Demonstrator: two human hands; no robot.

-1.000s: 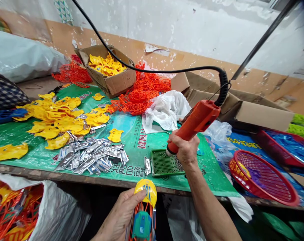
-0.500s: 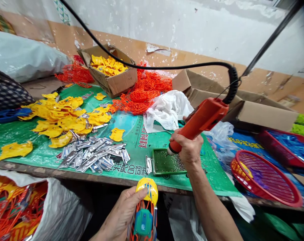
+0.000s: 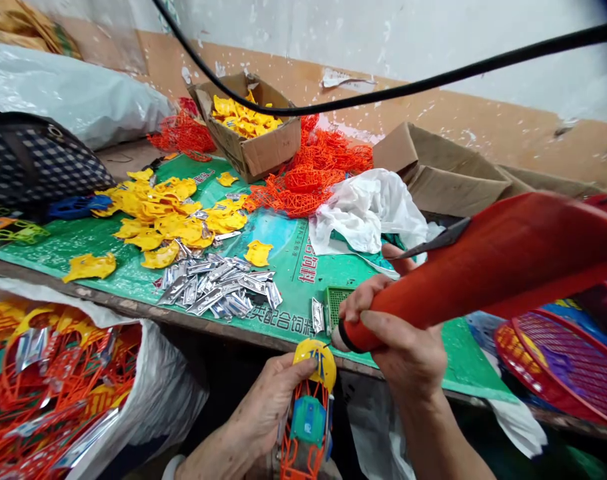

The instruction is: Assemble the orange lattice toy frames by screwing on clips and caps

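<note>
My left hand grips a toy vehicle body of orange plastic framing with a yellow end piece and a teal block, held below the table's front edge. My thumb presses on the yellow end. My right hand is wrapped round an orange-red electric screwdriver, tilted with its tip low toward the left. The tip hovers near the yellow end piece, apart from it as far as I can see. Behind the tool, a green perforated tray is partly hidden. A silver plate lies beside the tray.
Yellow plastic parts and silver plates are piled on the green table cover. A cardboard box of yellow parts and orange frames stand behind. A sack of similar pieces is at left, a red basket at right. A black cable hangs overhead.
My right hand has brought the screwdriver from above the green tray down and nearer, toward the toy vehicle. The view has turned right-to-left, so the table things sit further right; my left hand keeps its hold.
</note>
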